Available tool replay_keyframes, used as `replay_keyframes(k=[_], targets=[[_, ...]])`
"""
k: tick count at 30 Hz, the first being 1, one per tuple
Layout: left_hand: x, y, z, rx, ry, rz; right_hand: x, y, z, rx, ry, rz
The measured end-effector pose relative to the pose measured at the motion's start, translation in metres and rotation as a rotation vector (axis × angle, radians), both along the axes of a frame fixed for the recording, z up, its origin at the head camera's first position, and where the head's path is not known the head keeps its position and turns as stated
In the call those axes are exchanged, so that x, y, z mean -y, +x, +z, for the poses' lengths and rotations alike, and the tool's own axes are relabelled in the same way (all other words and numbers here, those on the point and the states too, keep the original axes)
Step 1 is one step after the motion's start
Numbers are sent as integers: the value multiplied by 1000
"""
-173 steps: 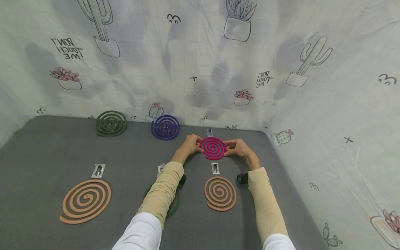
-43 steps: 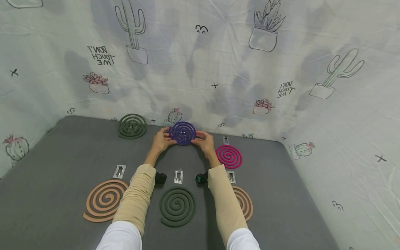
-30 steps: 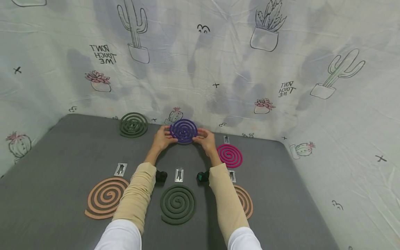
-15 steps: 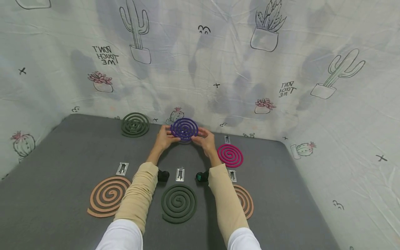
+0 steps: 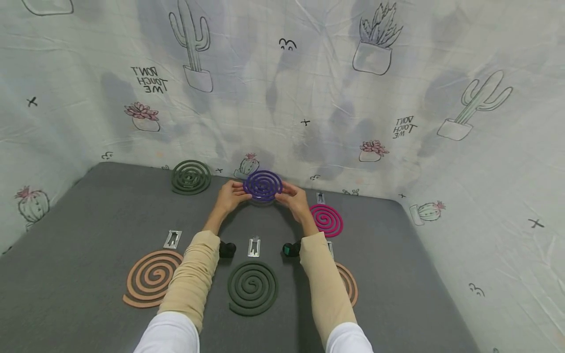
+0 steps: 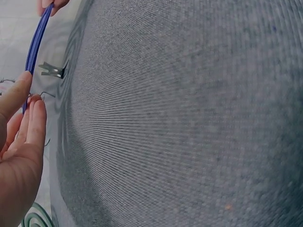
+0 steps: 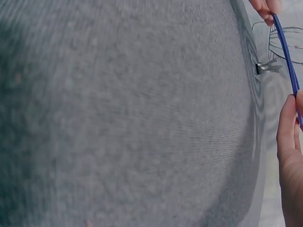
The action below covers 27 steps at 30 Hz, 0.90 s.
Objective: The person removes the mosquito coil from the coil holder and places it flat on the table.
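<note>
Between my two hands is a purple-blue spiral mosquito coil (image 5: 263,186), held nearly flat near the back edge of the table. My left hand (image 5: 229,197) pinches its left rim between thumb and fingers. On the opposite rim my right hand (image 5: 296,201) pinches it the same way. Seen edge-on in the left wrist view, the coil (image 6: 37,42) is off the table, its shadow on the cloth. Below it a small metal coil stand (image 6: 51,70) sticks up, apart from the coil; the right wrist view also has this stand (image 7: 269,67).
A green coil (image 5: 191,177) lies back left, a pink coil (image 5: 325,220) by my right wrist. Nearer are an orange coil (image 5: 154,278), a dark green coil (image 5: 252,288) and another orange coil (image 5: 348,282), partly behind my right sleeve. Flat metal stands (image 5: 172,239) lie among them. Patterned cloth hangs behind.
At first both hands held the pink coil; later they hold the purple-blue one further left. Over the last second or so it has risen slightly off the table. The head view has shifted.
</note>
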<state>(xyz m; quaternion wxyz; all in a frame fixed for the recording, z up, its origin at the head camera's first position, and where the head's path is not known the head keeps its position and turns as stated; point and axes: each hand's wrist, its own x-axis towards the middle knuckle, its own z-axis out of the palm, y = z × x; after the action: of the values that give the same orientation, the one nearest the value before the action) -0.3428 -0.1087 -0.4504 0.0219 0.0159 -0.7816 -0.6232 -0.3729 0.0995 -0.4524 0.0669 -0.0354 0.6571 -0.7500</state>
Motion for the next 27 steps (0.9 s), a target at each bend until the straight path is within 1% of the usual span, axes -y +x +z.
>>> replay_keyframes(k=[4,8,11,13,17,21,24,27], targets=[[0,2,-1,-15,1,22,0,3,0,-6,20,-3],[-2,0,-4,-32,30,51,2,4,0,-14,15,-3],[-2,-1,-5,-21,35,59,3,4,0,-11,6,9],[-2,-1,-4,-3,10,57,3,3,1,-5,8,12],[1,-3,1,21,-47,23,0,2,2,4,33,21],[4,-3,4,14,-89,-27,-3,1,3,6,40,53],[6,-2,4,15,-96,-65,-5,-1,2,1,47,81],[8,-2,3,29,-85,-100,-7,-1,2,7,60,103]])
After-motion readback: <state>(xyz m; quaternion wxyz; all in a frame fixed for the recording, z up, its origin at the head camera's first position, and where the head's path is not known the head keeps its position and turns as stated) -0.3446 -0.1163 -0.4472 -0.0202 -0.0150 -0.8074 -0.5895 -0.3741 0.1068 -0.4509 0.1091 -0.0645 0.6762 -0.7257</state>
